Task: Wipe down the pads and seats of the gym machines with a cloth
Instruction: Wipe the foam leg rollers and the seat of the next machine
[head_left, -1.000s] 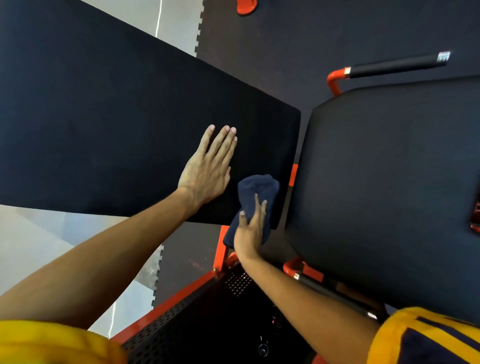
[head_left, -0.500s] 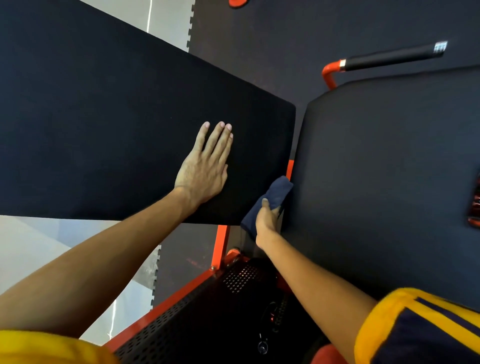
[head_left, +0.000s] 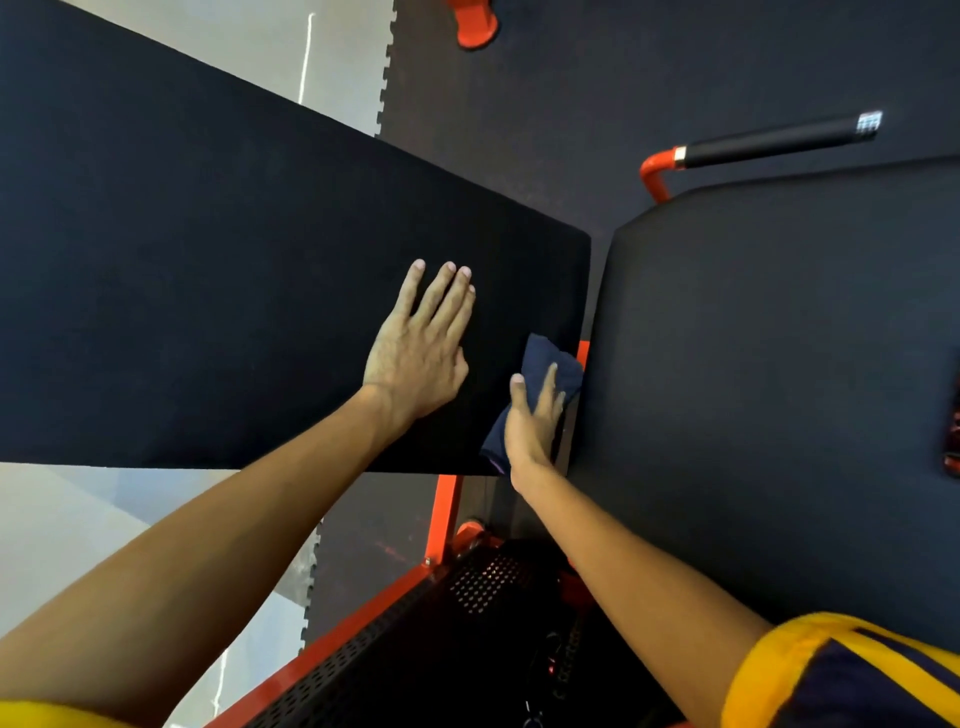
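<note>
Left fingers (head_left: 441, 296) lie straight on the pad (head_left: 208, 260); right fingers (head_left: 549, 387) press the cloth (head_left: 537, 349) flat against it.

The left hand (head_left: 415, 358) is laid flat on the long black pad (head_left: 208, 260), near its right end, with the fingers straight and slightly spread. A dark blue cloth (head_left: 545, 358) is pressed onto the pad's near right corner by the right hand (head_left: 532, 415), whose fingers are stretched over it. The pad's right edge is reached by the cloth's far end. A second black pad (head_left: 779, 389) is set just beside that edge, across a narrow gap. A black-gripped handle (head_left: 769, 140) is seen beyond its far edge, and an orange frame bar (head_left: 444, 512) below the long pad's near edge.
</note>
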